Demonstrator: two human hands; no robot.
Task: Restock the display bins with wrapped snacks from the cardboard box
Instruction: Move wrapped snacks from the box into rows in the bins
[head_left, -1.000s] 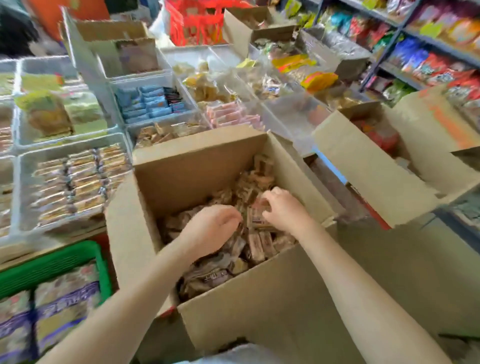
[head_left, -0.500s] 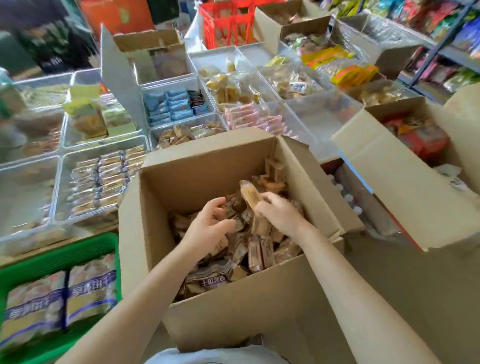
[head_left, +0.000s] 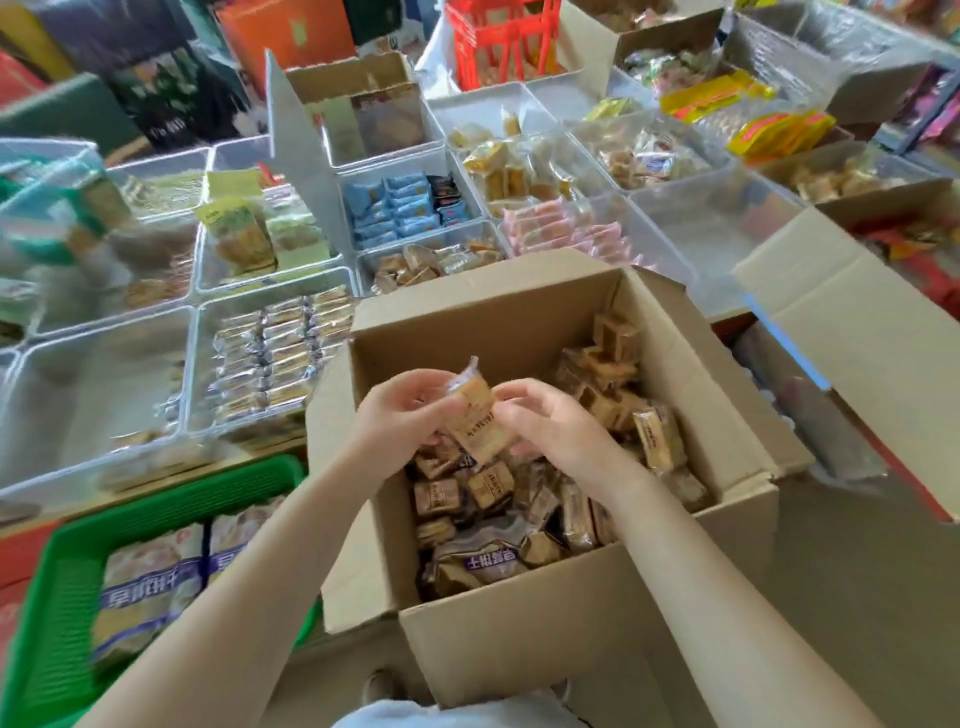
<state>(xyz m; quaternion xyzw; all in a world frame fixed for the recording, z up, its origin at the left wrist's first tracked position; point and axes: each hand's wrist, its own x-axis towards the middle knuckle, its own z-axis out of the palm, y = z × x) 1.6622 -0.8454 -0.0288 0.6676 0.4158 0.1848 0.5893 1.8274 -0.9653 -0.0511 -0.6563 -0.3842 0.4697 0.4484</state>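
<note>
Nearest, a green basket (head_left: 62, 597) holds large printed packets. Beside it the open cardboard box (head_left: 545, 639) is part-filled with brown wrapped snacks (head_left: 488, 488). Above them the left hand (head_left: 402, 408) and right hand (head_left: 556, 431) both pinch one snack packet (head_left: 475, 410). Beyond, clear display bins (head_left: 192, 374) hold rows of wrapped bars, blue packets and pink packets.

A green plastic basket (head_left: 62, 597) holding two large snack bags sits at lower left; a red crate (head_left: 501, 44) stands at the far back.
</note>
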